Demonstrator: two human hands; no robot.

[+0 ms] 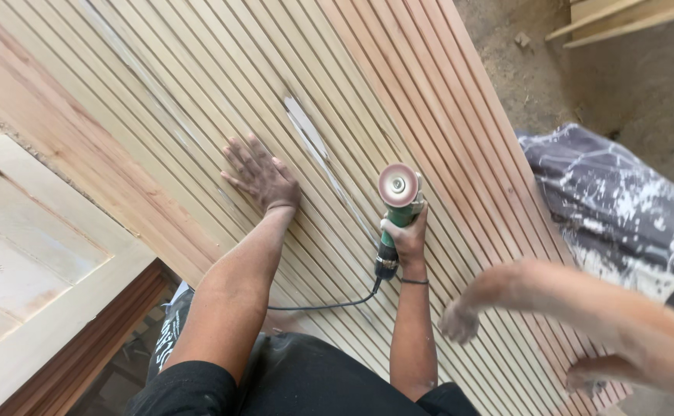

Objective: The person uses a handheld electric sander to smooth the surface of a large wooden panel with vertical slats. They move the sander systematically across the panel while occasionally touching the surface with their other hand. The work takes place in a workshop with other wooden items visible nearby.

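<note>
1. Head view: left hand [262,176] spread flat, fingers apart, on the grooved wooden panel [198,92].
2. Right hand [406,235] clamped round the green sander [397,202], disc lifted; best kept along the grooves.
3. Watch the co-worker's hand [458,322] nearby.

A bare, dusty earthen floor [630,85] shows at the upper right, lit by soft, even daylight. Pale wooden planks [622,15] lie across the top right corner. At the left a light wooden panelled door [21,254] lies flat on a stack of reddish boards [98,347].
</note>
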